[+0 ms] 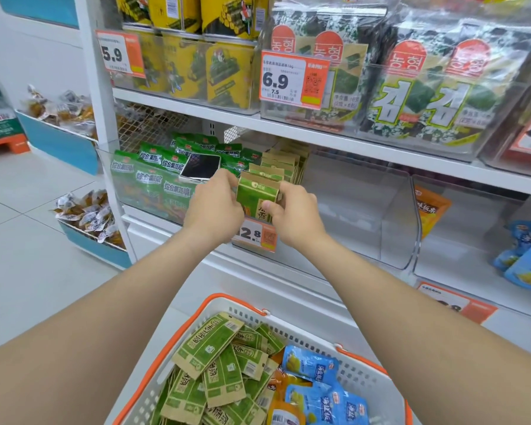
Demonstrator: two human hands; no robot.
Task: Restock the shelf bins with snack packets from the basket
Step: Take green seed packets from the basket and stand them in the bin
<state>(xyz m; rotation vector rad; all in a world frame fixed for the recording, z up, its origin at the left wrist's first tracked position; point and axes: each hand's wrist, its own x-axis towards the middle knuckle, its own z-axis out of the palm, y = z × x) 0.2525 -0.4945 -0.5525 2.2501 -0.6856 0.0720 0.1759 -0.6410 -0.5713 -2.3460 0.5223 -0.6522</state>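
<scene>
At centre frame, we extend both forearms from the lower corners toward the middle shelf. Our left hand (212,207) and right hand (295,214) hold one green-and-tan snack packet (256,194) upright between them, fingers (270,207) curled around its side edges, at the front of a row of matching packets (284,162) in a clear bin (359,210). Just left, a phone (200,167) lies on green packets (154,176). Below, at lower centre, the white basket (350,369) with orange rim holds more green-and-tan and blue packets (319,378).
</scene>
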